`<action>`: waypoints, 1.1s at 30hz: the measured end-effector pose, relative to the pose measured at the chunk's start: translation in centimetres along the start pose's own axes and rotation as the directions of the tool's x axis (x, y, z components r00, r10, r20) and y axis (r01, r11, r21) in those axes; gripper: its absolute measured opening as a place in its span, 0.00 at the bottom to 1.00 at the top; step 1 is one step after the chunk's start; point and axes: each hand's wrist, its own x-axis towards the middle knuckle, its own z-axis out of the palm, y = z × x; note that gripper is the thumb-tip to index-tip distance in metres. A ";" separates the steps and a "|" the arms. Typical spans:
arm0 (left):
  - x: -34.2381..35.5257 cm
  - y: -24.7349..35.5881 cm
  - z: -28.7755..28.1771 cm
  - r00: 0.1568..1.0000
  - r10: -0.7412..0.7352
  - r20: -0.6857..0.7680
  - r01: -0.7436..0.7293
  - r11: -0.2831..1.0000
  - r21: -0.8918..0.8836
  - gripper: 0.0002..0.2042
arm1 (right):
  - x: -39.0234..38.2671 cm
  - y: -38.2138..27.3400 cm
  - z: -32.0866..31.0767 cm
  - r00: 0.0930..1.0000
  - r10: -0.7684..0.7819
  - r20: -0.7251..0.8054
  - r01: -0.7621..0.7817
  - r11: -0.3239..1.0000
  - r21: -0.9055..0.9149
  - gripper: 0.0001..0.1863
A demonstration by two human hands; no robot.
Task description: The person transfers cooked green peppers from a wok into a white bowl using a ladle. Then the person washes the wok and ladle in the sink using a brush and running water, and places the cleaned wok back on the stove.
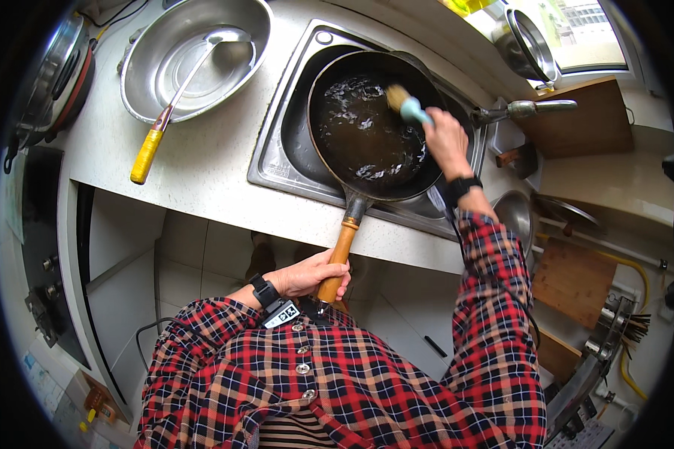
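Note:
A dark wok (363,153) with murky water inside rests over the steel sink (271,173). My left hand (318,273) is closed round the wok's wooden handle (346,239), low over the counter's front edge. My right hand (445,142) grips a pale-blue-handled brush (413,111), its blurred bristles inside the upper right of the wok. The faucet (543,109) reaches in just right of the wok.
Left on the counter (195,172) sit a steel basin (157,75) and a yellow-handled ladle (148,153). Pots (52,75) stand far left. At right are a hanging bowl (523,49), cutting boards (577,120), more bowls and a knife rack (614,322).

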 end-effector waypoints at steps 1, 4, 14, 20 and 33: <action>0.0 0.0 0.0 1.000 0.007 0.011 -0.007 1.000 -0.010 0.12 | -1.9 0.5 -0.7 1.000 -0.002 0.021 0.000 0.996 0.087 0.12; 0.1 -0.1 -0.1 1.000 0.001 0.014 -0.001 1.000 -0.023 0.10 | -7.5 -0.9 -3.2 0.981 -0.167 -0.099 0.185 0.959 0.214 0.12; 0.1 0.0 0.2 1.000 0.022 0.011 -0.022 1.000 0.001 0.10 | -5.7 -5.4 -2.2 0.985 -0.169 -0.035 0.172 0.981 0.090 0.08; 0.1 -0.1 0.2 1.000 0.015 0.007 -0.015 1.000 -0.026 0.09 | -9.3 -5.6 -4.2 0.890 -0.396 0.225 0.353 0.912 0.207 0.05; 0.2 -0.2 0.0 0.999 0.031 0.025 -0.031 0.999 -0.033 0.09 | -11.3 -2.1 -6.1 0.986 -0.142 0.084 0.132 0.985 0.114 0.09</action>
